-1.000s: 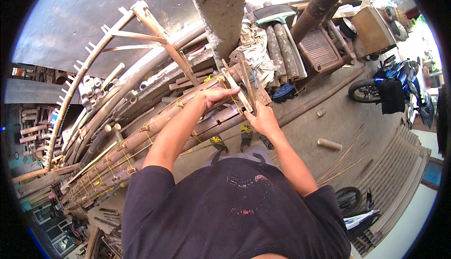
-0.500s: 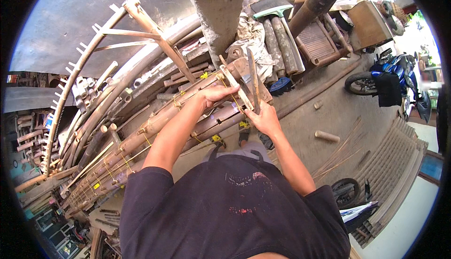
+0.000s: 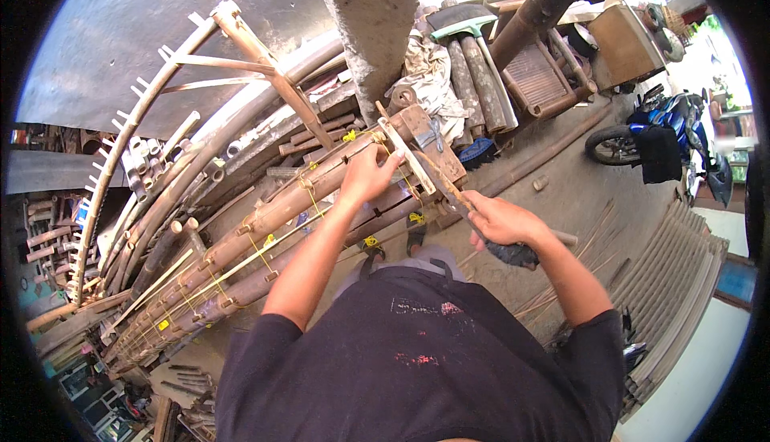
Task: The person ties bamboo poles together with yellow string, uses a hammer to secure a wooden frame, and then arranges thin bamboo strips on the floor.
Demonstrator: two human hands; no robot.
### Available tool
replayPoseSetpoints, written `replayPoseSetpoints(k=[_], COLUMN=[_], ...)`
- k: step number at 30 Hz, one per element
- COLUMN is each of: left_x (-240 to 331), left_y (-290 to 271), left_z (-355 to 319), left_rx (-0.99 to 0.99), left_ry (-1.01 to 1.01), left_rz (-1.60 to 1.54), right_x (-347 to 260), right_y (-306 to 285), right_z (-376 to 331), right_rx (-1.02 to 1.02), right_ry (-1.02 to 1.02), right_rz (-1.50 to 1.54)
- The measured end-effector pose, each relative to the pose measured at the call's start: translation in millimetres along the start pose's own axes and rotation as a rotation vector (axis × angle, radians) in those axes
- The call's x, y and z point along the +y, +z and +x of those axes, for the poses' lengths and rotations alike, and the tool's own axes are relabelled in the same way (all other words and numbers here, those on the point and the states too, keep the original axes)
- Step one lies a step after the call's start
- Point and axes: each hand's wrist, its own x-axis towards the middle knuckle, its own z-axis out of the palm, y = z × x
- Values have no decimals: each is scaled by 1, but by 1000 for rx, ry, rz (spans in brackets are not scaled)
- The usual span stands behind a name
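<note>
My right hand (image 3: 504, 221) is closed round a long knife, its dark wrapped handle (image 3: 513, 255) jutting out below my fist. The knife's narrow blade (image 3: 443, 183) slants up and left, its far end close to a pale bamboo slat (image 3: 407, 155). This slat lies crosswise over a bundle of long bamboo poles (image 3: 277, 213) tied with yellow cord. My left hand (image 3: 370, 173) is over the poles just left of the slat, thumb and fingers apart, the thumb tip at the slat's edge. Part of its fingers is hidden.
A wooden block (image 3: 433, 149) sits at the poles' far end, beside a concrete pillar (image 3: 370, 25). A curved bamboo frame with pegs (image 3: 132, 113) leans at left. Blue motorcycle (image 3: 670, 133) stands at right, ribbed roofing sheets (image 3: 682, 281) nearer.
My right hand has moved right and toward me with the knife, whose blade now tilts leftward. My left hand has turned, its fingers lifting and curling beside the slat.
</note>
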Motion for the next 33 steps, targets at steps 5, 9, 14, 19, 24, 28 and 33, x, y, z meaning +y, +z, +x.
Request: replayPoseSetpoints(k=[5,9,14,19,24,28,33], left_x=[26,62,41,40,40,47,47], left_y=[45,61,79,88,85,85,85], left_z=[-56,-54,-18,-23,-23,-24,-20], left_rx=[528,405,312,420,530,507,480], left_ry=[424,627,691,693,741,745,752], left_rz=[94,145,227,209,81,82,156], right_x=[-15,-28,-52,-90,-112,-103,-89], right_y=[-36,-70,-105,-66,-52,-84,-97], right_z=[46,82,61,18,0,-2,-10], right_rx=[-227,-538,-693,-242,-25,-88,-26], right_ry=[50,-56,199,122,-24,-41,-170], right_rz=[-475,-355,-274,-1336,-1465,-1379,-1349])
